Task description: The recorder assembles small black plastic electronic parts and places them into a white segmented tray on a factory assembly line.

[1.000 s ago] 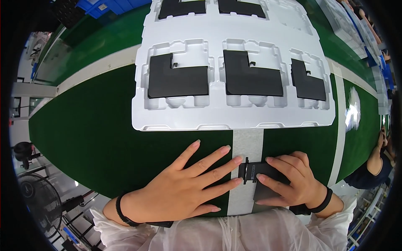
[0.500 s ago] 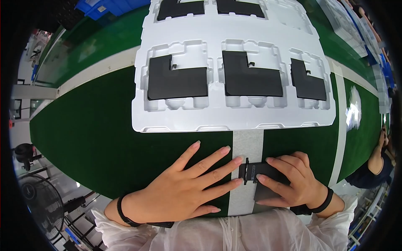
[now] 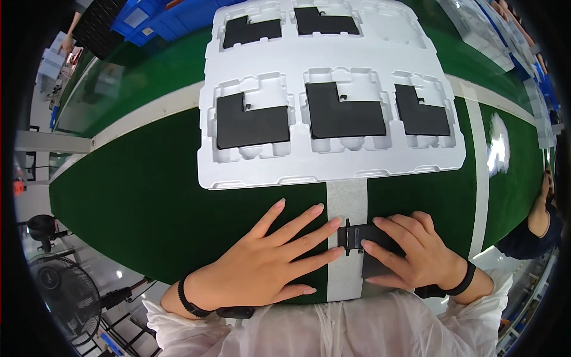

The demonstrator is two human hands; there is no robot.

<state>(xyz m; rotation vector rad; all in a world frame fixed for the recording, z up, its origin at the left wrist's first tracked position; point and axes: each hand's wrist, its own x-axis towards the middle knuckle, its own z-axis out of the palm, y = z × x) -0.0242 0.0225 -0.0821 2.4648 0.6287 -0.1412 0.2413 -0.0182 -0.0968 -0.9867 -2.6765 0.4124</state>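
Observation:
Flat on the table in front of me lies a thin black piece (image 3: 376, 265) that looks like a battery pack, with a narrow dark strip at its left end. My right hand (image 3: 419, 253) grips it from the right, fingers curled over its top face. My left hand (image 3: 270, 259) lies flat with fingers spread, two fingertips at the strip's left end. Beyond both hands sits a white moulded tray (image 3: 279, 169). Its near row holds black L-shaped packs (image 3: 348, 122), each with a small tab in its notch. My palms hide part of the gripped piece.
Green matting (image 3: 131, 196) covers the table, crossed by a pale strip (image 3: 345, 279) beneath the piece. Clear plastic (image 3: 498, 146) lies at the right. Blue bins (image 3: 169, 24) stand at the far left. A fan (image 3: 62, 297) is at lower left, and another person's arm (image 3: 540, 217) at right.
The view has shifted slightly, so more of the tray's far row and the blue bins shows. Both hands keep nearly the same pose on the black piece.

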